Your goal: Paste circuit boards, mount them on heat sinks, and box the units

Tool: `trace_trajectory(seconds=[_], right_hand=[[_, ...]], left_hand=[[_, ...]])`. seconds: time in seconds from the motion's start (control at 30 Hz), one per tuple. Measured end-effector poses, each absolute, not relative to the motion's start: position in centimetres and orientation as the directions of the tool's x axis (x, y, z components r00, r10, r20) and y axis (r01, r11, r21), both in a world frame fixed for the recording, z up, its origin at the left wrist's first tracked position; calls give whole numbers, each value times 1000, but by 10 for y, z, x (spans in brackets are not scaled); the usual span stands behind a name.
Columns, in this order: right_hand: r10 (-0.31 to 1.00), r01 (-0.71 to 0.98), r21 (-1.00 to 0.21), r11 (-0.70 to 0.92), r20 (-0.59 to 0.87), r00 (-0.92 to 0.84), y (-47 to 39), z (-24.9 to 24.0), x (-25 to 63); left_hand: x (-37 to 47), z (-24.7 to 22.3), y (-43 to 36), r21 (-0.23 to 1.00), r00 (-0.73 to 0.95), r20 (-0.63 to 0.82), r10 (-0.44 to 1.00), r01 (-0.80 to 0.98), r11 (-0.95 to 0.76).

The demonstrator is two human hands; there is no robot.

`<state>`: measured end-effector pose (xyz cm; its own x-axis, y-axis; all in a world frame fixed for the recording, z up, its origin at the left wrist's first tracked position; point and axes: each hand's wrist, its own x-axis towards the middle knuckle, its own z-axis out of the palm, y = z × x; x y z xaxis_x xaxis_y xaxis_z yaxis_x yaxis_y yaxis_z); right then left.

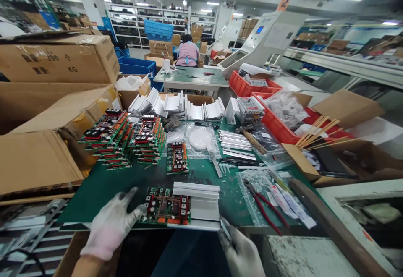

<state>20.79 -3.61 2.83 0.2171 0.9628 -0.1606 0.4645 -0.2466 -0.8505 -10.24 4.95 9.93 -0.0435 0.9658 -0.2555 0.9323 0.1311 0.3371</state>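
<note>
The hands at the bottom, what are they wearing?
Both wear thin knit work gloves. The left hand has a whitish-pink glove with grey, grubby fingertips. The right hand has a greyer, dirtier-looking glove. No sleeves show past the glove cuffs.

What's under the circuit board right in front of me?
The circuit board lies on a ribbed aluminium heat sink, whose bare fins show to its right. The left hand touches the board's left edge. What sits between board and heat sink is covered.
</note>
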Motion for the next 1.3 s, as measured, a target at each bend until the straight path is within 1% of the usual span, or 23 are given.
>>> trace_trajectory(seconds=[0.07, 0.17, 0.27, 0.47, 0.63, 0.73, 0.83, 0.93, 1.0, 1.13, 1.23, 1.3], right_hand=[[971, 500, -839, -213, -126, 203, -37, 26, 206], [981, 552, -816, -169, -86, 174, -36, 28, 203], [990, 588, -799, -128, -73, 118, -33, 35, 201], [993, 639, -762, -106, -45, 111, -30, 41, 195], [991, 639, -764, -94, -11, 132, -30, 36, 187], [989, 625, -774, -102, -12, 147, -31, 37, 185], [990, 624, -775, -103, -17, 142, -31, 39, 189], [991, 634, -766, -106, -33, 126, -32, 39, 194], [992, 643, -759, -104, -29, 126, -33, 35, 194], [989, 666, -739, -95, 6, 148, -34, 24, 186], [989, 694, -713, -104, -3, 146, -36, 22, 182], [993, 710, -695, -115, -57, 106, -36, 29, 185]], left_hand=[[-91, 92, 37, 257, -47, -241, 969, 960, 111], [-67, 86, 24, 151, -7, -289, 957, 987, 52], [-50, 85, 20, 98, 6, -317, 948, 995, 26], [-49, 81, 24, 108, -10, -296, 955, 993, 44], [-51, 71, 22, 122, 12, -236, 972, 992, 17], [-51, 72, 23, 108, 13, -238, 971, 994, 14], [-54, 78, 25, 77, 37, -274, 961, 997, -17], [-57, 81, 25, 37, 8, -285, 959, 999, 3], [-56, 79, 22, 70, -24, -274, 961, 997, 44], [-51, 72, 18, 229, -32, -271, 962, 969, 97], [-49, 71, 19, 268, -43, -276, 960, 956, 120], [-49, 75, 21, 264, -45, -294, 955, 956, 127]])
